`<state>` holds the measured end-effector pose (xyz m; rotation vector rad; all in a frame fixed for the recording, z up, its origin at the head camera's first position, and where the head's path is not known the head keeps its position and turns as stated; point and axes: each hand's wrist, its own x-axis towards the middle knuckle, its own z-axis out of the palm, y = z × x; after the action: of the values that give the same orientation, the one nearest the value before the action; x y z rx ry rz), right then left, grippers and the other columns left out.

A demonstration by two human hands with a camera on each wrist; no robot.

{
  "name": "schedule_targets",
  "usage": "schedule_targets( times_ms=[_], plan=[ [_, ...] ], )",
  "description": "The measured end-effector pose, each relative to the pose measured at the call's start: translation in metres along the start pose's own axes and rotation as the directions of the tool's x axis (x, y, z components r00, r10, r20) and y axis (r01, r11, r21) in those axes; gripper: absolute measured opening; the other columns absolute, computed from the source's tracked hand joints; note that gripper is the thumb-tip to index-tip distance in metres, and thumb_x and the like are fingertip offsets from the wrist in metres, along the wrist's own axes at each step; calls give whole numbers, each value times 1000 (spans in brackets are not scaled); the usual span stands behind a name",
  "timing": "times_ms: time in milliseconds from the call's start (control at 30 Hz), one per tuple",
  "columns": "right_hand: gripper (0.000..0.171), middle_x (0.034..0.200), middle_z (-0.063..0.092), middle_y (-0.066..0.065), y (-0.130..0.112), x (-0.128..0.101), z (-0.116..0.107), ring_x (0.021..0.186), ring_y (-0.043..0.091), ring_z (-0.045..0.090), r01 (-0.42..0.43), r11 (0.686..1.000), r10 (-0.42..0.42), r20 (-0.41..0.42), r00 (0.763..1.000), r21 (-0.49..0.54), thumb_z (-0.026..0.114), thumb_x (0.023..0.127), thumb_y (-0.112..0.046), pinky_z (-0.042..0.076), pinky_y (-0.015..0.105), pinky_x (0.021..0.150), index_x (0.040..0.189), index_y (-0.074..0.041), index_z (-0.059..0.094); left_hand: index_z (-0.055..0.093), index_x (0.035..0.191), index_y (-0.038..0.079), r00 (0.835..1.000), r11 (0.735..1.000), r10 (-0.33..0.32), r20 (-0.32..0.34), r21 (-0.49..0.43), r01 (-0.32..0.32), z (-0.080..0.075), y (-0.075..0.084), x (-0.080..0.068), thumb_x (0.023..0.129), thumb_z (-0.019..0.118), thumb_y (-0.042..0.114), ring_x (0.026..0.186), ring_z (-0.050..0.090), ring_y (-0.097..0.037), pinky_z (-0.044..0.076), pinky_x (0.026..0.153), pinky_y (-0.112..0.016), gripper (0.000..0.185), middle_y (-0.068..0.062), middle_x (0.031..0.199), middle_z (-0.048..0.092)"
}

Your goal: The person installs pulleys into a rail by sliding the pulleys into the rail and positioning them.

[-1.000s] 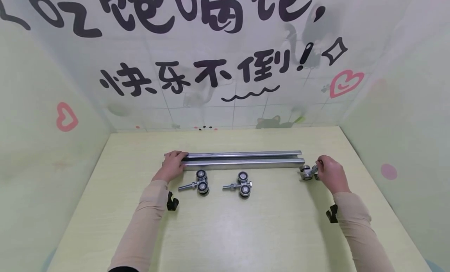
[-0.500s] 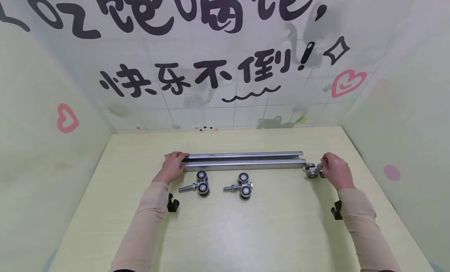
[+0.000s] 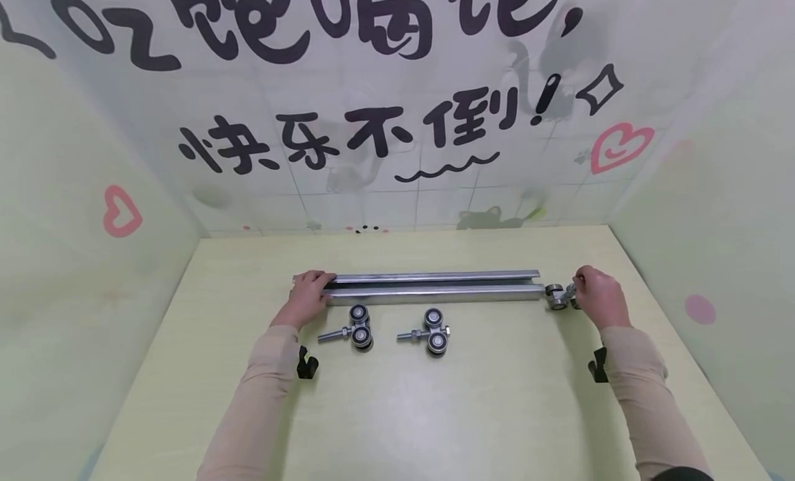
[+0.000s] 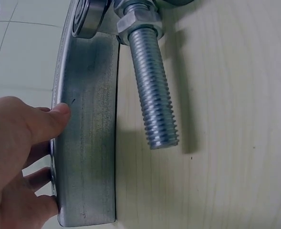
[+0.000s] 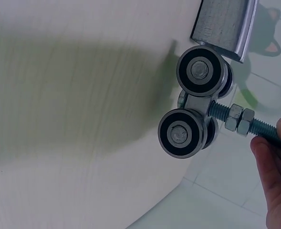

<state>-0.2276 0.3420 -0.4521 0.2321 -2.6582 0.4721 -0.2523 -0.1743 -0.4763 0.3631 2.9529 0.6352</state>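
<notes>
- Lying on the pale wooden table (image 3: 435, 412) in front of the metal rail (image 3: 428, 288) are two spare roller sets, one (image 3: 352, 330) near the left end and the other (image 3: 428, 332) near the middle; each has black-rimmed wheels and a threaded bolt pointing left.
- Nothing is seen between the rail's right end and the held roller set (image 3: 559, 296), which is kept just beside that end, apart from it.
- The table is closed in by a back wall (image 3: 397, 122) marked with large black characters and pink hearts, and by plain pale side walls.
- The rail is a long, grey, slotted channel laid across the table from left to right.
- The left hand (image 3: 307, 296) is laid over the rail's left end; in the left wrist view its fingers (image 4: 49, 117) are curled against the rail's edge, gripping it, and the bolt (image 4: 152, 95) of the nearest spare set is seen just beside the rail.
- The held roller set is made of wheels with black rims and silver hubs on a grey bracket, with two nuts on a threaded bolt (image 5: 245, 121).
- The right hand (image 3: 597, 296) pinches that bolt by its far end, fingers closed on it.
</notes>
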Motion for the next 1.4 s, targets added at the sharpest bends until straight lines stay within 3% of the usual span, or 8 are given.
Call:
schedule_targets(
  times_ms=[933,1400],
  plan=[
    [5,70,61,26,-1,28,11,58,37,58,9,1000,-9,24,1000,4,58,78,7,47,50,55,80,12,57,47,127,-1,1000,1000,15,-26,3,-15,0,2,-3,85,58,5,118,32,-50,29,98,-60,43,-31,127,41],
    [5,67,60,23,-4,32,16,53,34,56,68,997,-69,24,997,29,56,79,5,46,44,49,77,9,57,47,127,0,999,1000,15,-32,-1,-15,2,-1,-1,85,58,5,120,31,-49,27,99,-61,44,-31,127,41]
  ],
)
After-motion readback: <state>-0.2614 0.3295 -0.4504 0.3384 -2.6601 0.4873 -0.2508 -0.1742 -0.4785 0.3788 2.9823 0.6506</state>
